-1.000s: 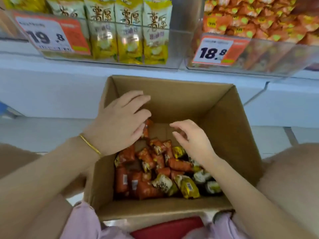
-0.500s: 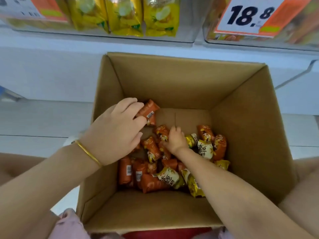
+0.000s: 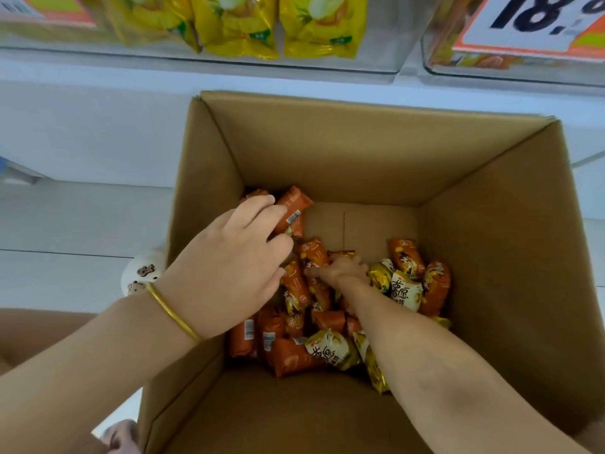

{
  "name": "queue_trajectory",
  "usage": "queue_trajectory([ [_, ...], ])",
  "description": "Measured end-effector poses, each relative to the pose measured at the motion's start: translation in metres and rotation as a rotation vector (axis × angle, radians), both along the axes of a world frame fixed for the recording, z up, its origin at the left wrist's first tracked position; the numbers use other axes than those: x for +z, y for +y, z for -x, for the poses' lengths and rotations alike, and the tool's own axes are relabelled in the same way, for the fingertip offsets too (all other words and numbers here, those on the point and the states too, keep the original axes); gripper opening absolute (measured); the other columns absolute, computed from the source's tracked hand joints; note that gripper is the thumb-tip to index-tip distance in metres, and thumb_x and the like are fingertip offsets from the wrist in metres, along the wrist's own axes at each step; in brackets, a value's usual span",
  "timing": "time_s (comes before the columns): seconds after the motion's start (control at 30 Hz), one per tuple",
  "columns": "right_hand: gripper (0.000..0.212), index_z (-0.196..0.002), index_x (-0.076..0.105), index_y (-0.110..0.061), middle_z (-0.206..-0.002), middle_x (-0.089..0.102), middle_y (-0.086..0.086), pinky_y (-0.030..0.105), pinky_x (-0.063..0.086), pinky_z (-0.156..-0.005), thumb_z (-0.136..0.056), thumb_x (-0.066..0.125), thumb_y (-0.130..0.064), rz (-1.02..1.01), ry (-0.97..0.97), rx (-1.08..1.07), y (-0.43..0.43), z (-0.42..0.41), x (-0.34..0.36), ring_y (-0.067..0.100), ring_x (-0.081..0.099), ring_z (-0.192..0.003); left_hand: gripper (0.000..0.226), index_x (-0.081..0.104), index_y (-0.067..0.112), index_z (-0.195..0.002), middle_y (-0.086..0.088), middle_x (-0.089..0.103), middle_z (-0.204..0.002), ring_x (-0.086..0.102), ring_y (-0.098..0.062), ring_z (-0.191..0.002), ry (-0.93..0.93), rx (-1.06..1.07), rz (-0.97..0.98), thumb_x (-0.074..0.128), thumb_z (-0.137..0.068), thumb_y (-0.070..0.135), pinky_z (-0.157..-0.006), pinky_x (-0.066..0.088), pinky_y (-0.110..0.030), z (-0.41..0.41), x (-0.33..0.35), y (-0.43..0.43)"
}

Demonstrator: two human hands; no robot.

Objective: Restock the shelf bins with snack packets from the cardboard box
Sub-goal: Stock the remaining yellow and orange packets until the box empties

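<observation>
Left hand (image 3: pixel 235 267) grips orange packets (image 3: pixel 294 204) inside cardboard box (image 3: pixel 327 152); right hand (image 3: pixel 343 270) amid packet pile (image 3: pixel 406 290), grasp unclear; shelf bins (image 3: pixel 386 57) above.

Left hand (image 3: pixel 235 257): I see a thin gold bangle (image 3: pixel 173 314) at the wrist.
Right hand (image 3: pixel 343 268): bare, like its forearm.
Clothing: pink fabric (image 3: pixel 122 435).

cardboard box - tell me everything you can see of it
The cardboard box is plain brown card, upright, open-topped and deep, with bare inner walls. It sits below the shelf bins. Loose orange and yellow snack packets cover most of its floor; a bare patch with a seam shows at the far side. The left hand, inside near its left wall, grips an orange packet; the right hand reaches down into the pile.
</observation>
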State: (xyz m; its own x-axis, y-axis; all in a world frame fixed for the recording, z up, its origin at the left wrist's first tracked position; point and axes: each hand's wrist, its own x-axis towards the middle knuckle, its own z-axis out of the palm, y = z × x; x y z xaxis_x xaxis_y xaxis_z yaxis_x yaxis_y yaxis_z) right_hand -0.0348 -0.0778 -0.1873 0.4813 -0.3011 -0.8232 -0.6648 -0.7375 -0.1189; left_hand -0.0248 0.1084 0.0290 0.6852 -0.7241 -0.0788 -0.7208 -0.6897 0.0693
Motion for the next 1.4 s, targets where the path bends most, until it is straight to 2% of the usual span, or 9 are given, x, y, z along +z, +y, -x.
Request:
queue_trajectory([
  [0.33,0.077,-0.137,0.048,-0.022,-0.131,0.025,0.005,0.032,0.031,-0.109,-0.071,0.079,-0.048,-0.204,-0.468,-0.01,-0.017,0.03,0.044,0.026,0.035,-0.124,0.033,0.067,0.014,-0.111,-0.013,0.057,-0.128,0.048,-0.032,-0.125,0.105,0.084,-0.027,0.062,-0.083,0.03,-0.095,0.047,-0.044,-0.004,-0.009,-0.002],
  [0.47,0.073,-0.136,0.049,-0.021,-0.128,0.023,-0.002,0.014,0.027,-0.101,-0.073,0.08,-0.04,-0.364,-0.629,-0.144,-0.018,0.031,0.102,0.012,0.031,-0.118,0.054,0.036,0.015,-0.139,-0.005,0.041,-0.14,0.038,-0.022,-0.13,0.493,0.474,0.014,0.049,-0.093,0.04,-0.106,0.038,-0.035,-0.008,-0.011,-0.018],
  [0.67,0.057,-0.119,0.043,-0.039,-0.124,0.026,-0.006,-0.007,0.033,-0.072,-0.075,0.079,-0.035,-0.54,-0.793,-0.151,0.001,0.042,0.172,-0.004,0.038,-0.1,0.086,0.022,0.009,-0.143,-0.008,0.053,-0.129,0.056,-0.024,-0.115,1.304,0.988,0.796,0.071,-0.079,0.039,-0.095,0.051,-0.043,-0.005,-0.011,-0.039],
  [0.8,0.051,-0.127,0.048,-0.037,-0.131,0.025,-0.006,-0.002,0.035,-0.082,-0.079,0.059,-0.053,-0.581,-0.831,-0.099,0.003,0.053,0.197,-0.003,0.034,-0.117,0.067,0.039,0.013,-0.136,-0.01,0.06,-0.122,0.062,-0.025,-0.107,1.338,0.987,1.009,0.074,-0.079,0.024,-0.072,0.058,-0.036,0.0,0.0,-0.037],
  [0.9,0.027,-0.12,0.046,-0.053,-0.131,0.027,-0.006,0.002,0.034,-0.096,-0.098,0.043,-0.037,-0.596,-0.936,-0.115,-0.002,0.061,0.204,-0.017,0.029,-0.117,0.056,0.048,0.013,-0.13,-0.013,0.064,-0.119,0.063,-0.029,-0.107,1.461,0.943,1.076,0.072,-0.079,0.015,-0.077,0.057,-0.043,0.002,0.01,-0.03],
  [1.03,0.072,-0.139,0.017,-0.055,-0.132,0.035,-0.003,0.004,0.034,-0.096,-0.095,0.056,-0.013,-0.463,-1.021,-0.035,-0.012,0.066,0.213,-0.015,0.031,-0.119,0.066,0.052,0.015,-0.127,-0.011,0.067,-0.116,0.064,-0.028,-0.105,1.486,0.826,1.035,0.075,-0.065,0.02,-0.082,0.055,-0.046,0.006,0.02,-0.026],
  [1.17,0.105,-0.148,-0.001,-0.047,-0.119,0.057,-0.003,0.022,0.054,-0.085,-0.083,0.072,-0.009,-0.656,-0.91,-0.25,-0.027,0.065,0.226,0.003,0.064,-0.1,0.067,0.052,0.018,-0.126,-0.008,0.067,-0.115,0.065,-0.028,-0.104,1.459,0.753,0.966,0.076,-0.063,0.022,-0.087,0.053,-0.048,0.012,0.031,-0.028],
  [1.27,0.099,-0.149,0.026,-0.027,-0.116,0.064,0.004,0.041,0.055,-0.09,-0.069,0.083,-0.01,-0.775,-0.808,-0.4,-0.042,0.061,0.24,0.018,0.067,-0.101,0.065,0.048,0.021,-0.127,-0.005,0.066,-0.117,0.065,-0.024,-0.105,1.394,0.666,0.91,0.075,-0.068,0.022,-0.09,0.052,-0.047,0.015,0.044,-0.031],
  [1.4,0.062,-0.111,0.06,-0.004,-0.1,0.071,0.01,0.035,0.057,-0.079,-0.057,0.088,-0.014,-1.11,-0.89,-0.493,-0.063,0.057,0.275,0.026,0.067,-0.095,0.057,0.041,0.024,-0.129,0.0,0.063,-0.117,0.063,-0.019,-0.104,1.193,0.637,0.848,0.071,-0.08,0.023,-0.089,0.052,-0.043,0.019,0.063,-0.035],
])
